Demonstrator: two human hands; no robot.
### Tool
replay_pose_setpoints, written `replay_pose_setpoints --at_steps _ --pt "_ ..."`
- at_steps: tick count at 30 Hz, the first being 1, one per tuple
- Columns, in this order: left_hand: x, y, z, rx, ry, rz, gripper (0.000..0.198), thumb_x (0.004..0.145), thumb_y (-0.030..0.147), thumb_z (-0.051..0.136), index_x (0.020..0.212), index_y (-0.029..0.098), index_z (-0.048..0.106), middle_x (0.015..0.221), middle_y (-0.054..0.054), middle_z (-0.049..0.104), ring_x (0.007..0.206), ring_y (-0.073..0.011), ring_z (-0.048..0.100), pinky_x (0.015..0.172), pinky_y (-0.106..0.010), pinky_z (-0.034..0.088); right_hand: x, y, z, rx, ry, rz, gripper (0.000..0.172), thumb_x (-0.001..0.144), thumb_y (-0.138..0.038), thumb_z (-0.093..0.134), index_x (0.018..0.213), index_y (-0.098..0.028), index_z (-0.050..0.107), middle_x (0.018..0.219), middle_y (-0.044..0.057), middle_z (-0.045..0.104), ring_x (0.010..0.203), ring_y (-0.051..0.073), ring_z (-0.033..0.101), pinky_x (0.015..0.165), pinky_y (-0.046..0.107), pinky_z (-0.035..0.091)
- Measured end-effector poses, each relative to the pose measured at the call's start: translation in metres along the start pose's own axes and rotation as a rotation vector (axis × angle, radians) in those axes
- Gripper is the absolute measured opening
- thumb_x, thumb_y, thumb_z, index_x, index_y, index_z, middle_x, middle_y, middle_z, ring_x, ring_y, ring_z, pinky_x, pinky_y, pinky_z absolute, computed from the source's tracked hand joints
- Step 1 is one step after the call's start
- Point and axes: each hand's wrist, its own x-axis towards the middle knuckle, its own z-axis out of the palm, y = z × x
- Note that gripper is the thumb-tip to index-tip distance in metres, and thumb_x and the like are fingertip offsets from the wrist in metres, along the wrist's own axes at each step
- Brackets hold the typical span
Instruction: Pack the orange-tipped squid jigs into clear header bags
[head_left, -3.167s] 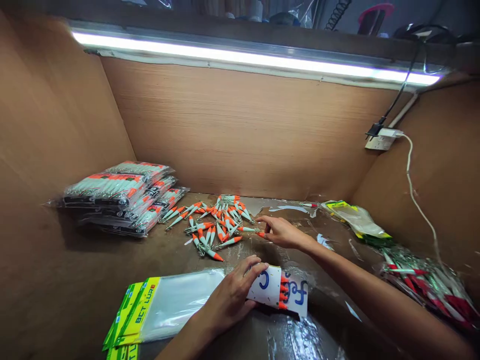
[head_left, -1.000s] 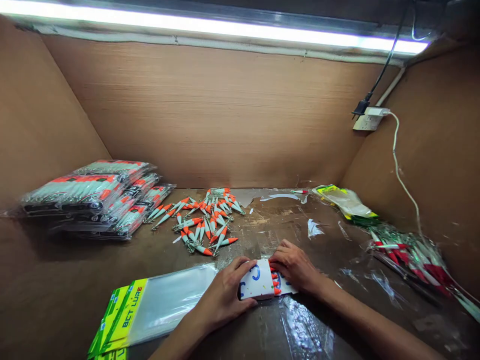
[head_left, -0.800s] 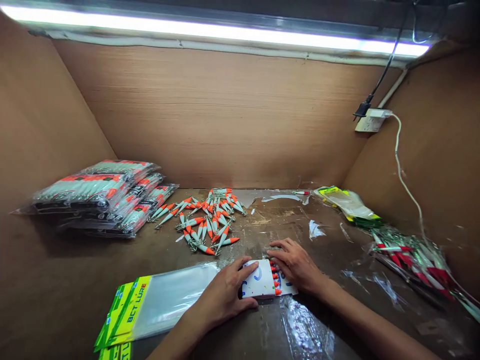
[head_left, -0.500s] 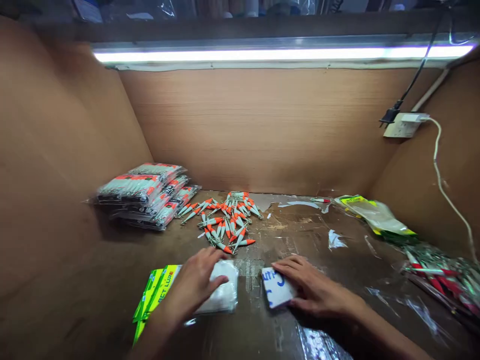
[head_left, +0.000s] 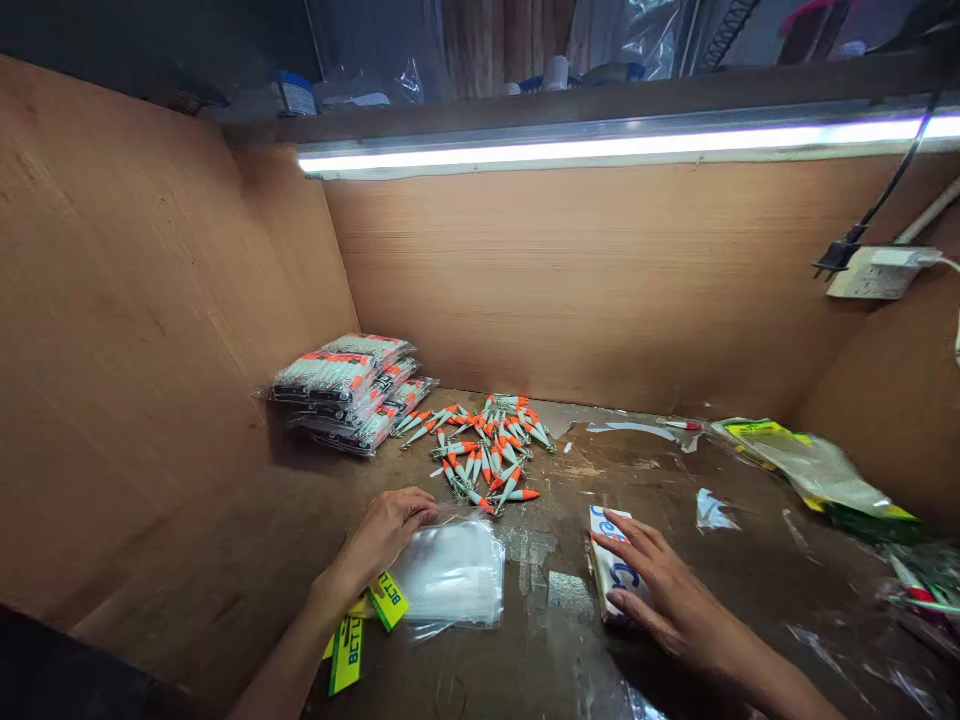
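Note:
Clear plastic bags [head_left: 454,575] with yellow-green header cards marked "BCT LURE" [head_left: 346,655] lie on the table before me. My left hand [head_left: 394,530] is closed at their upper left corner, fingers together on the plastic; the fingertips are partly hidden. To the right is a small white block [head_left: 602,570] with blue handwriting, perhaps a box or a stack of cards. Over its right side rests my right hand [head_left: 656,580], fingers spread and thumb apart. Beyond both hands sits a loose pile of orange and pale fishing lures [head_left: 491,450] with metal hooks.
Packed bags of lures [head_left: 352,390] are stacked at the back left. More header-card bags [head_left: 817,465] lie at the right, beside bagged red lures [head_left: 926,590]. Plastic scraps [head_left: 712,510] dot the table. A black plug [head_left: 836,258] hangs near the wall socket [head_left: 874,275].
The camera view has turned left. My left hand has closed on the bags, whose header cards have swung round. My right hand has loosened on the white block, which is turned and farther from the bags.

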Motion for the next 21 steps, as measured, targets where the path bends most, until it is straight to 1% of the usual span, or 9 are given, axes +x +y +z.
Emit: replay_pose_setpoints --at_steps 4,7,10,12,13,15,17,19,21 --pt "0.009 0.046 -0.009 -0.103 -0.037 0.118 0.036 0.097 0.042 0.045 0.091 0.021 0.073 0.091 -0.003 0.073 0.083 -0.0181 0.063 0.075 -0.025 0.043 0.015 -0.036 -0.011 0.138 0.071 0.053 0.058 0.097 -0.043 0.052 0.151 -0.032 0.033 0.157 0.008 0.033 0.143 0.028 0.031 0.116 0.053 0.029" --pt "0.027 0.085 0.006 -0.205 -0.176 0.228 0.037 0.096 0.045 0.048 0.089 0.02 0.074 0.085 -0.002 0.072 0.079 -0.017 0.062 0.074 -0.024 0.043 0.034 -0.061 -0.015 0.372 0.145 0.116 0.068 0.091 -0.044 0.061 0.151 -0.029 0.032 0.145 0.01 0.049 0.125 0.026 0.051 0.105 0.044 0.043" --pt "0.044 0.102 0.035 -0.45 -0.333 0.238 0.033 0.094 0.045 0.054 0.1 0.019 0.071 0.086 -0.004 0.07 0.08 -0.0167 0.064 0.074 -0.025 0.046 0.052 -0.065 -0.014 0.565 0.227 0.192 0.039 0.088 -0.046 0.065 0.115 -0.019 0.065 0.096 0.005 0.069 0.083 0.02 0.063 0.074 0.031 0.051" --pt "0.051 0.1 0.055 -0.647 -0.414 0.145 0.039 0.089 0.046 0.061 0.116 0.019 0.063 0.088 -0.003 0.068 0.074 -0.016 0.065 0.066 -0.025 0.048 0.056 -0.056 -0.013 0.66 0.268 0.264 0.032 0.089 -0.048 0.061 0.089 -0.017 0.067 0.073 0.001 0.063 0.064 0.015 0.057 0.059 0.026 0.046" --pt "0.053 0.096 0.064 -0.719 -0.439 0.085 0.044 0.086 0.047 0.064 0.118 0.017 0.061 0.085 -0.003 0.067 0.068 -0.0153 0.064 0.06 -0.024 0.047 0.055 -0.05 -0.012 0.687 0.272 0.302 0.034 0.09 -0.049 0.06 0.085 -0.016 0.065 0.07 0.001 0.061 0.061 0.015 0.056 0.057 0.026 0.045" --pt "0.057 0.087 0.077 -0.778 -0.465 -0.006 0.043 0.083 0.051 0.065 0.106 0.014 0.061 0.074 -0.001 0.064 0.056 -0.0136 0.06 0.051 -0.022 0.043 0.047 -0.04 -0.009 0.653 0.285 0.361 0.036 0.091 -0.051 0.056 0.093 -0.016 0.065 0.079 0.003 0.065 0.068 0.017 0.06 0.061 0.028 0.048" --pt "0.058 0.078 0.083 -0.749 -0.446 -0.023 0.042 0.085 0.055 0.06 0.088 0.013 0.063 0.067 0.0 0.061 0.05 -0.0121 0.055 0.048 -0.022 0.04 0.034 -0.032 -0.002 0.457 0.331 0.392 0.043 0.091 -0.052 0.053 0.117 -0.018 0.061 0.107 0.009 0.067 0.094 0.024 0.064 0.08 0.036 0.052" --pt "0.058 0.072 0.083 -0.679 -0.384 0.019 0.043 0.087 0.054 0.057 0.082 0.012 0.065 0.068 -0.001 0.061 0.053 -0.012 0.055 0.051 -0.022 0.04 0.018 -0.029 0.009 0.168 0.364 0.423 0.064 0.089 -0.053 0.055 0.143 -0.022 0.041 0.14 0.012 0.052 0.127 0.03 0.05 0.103 0.045 0.042" --pt "0.059 0.069 0.079 -0.611 -0.35 0.05 0.043 0.089 0.052 0.055 0.083 0.012 0.068 0.069 -0.002 0.063 0.058 -0.0122 0.053 0.053 -0.021 0.037 0.004 -0.027 0.023 -0.075 0.3 0.478 0.087 0.083 -0.055 0.061 0.155 -0.025 0.02 0.157 0.012 0.031 0.141 0.034 0.032 0.112 0.053 0.03"
